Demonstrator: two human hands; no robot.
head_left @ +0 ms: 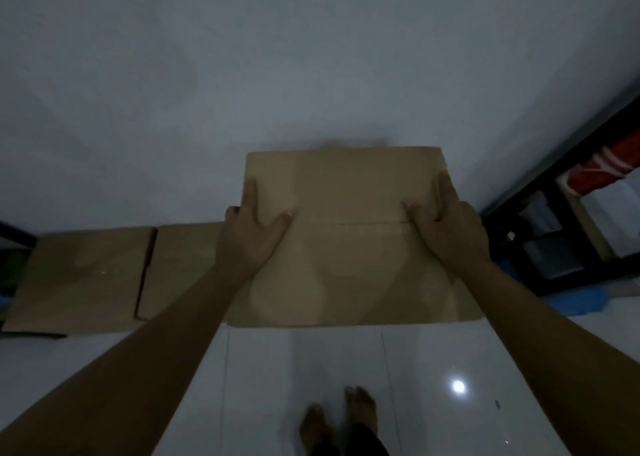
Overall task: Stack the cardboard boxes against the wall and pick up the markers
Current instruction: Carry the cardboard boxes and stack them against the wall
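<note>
You stand barefoot on a glossy white tiled floor [433,358] that mirrors a ceiling light as a bright spot; your feet [339,417] show at the bottom edge. A plain, matt grey-white wall [311,57] fills the upper field. At right, a dark-framed shelf unit [575,233] holds red, white and pale items too dim to identify. The flattened cardboard box [346,254], a smooth tan rectangle with a faint horizontal slit, leans on end against the wall before you, its lower edge on the tiles. Your left hand [249,233] grips its left edge, fingers spread on the face, thumb angled inward. Your right hand [446,223] likewise clasps the right edge. To the left, two more flat cardboard boxes [83,279] rest against the wall, side by side. The markers cannot be made out here.
</note>
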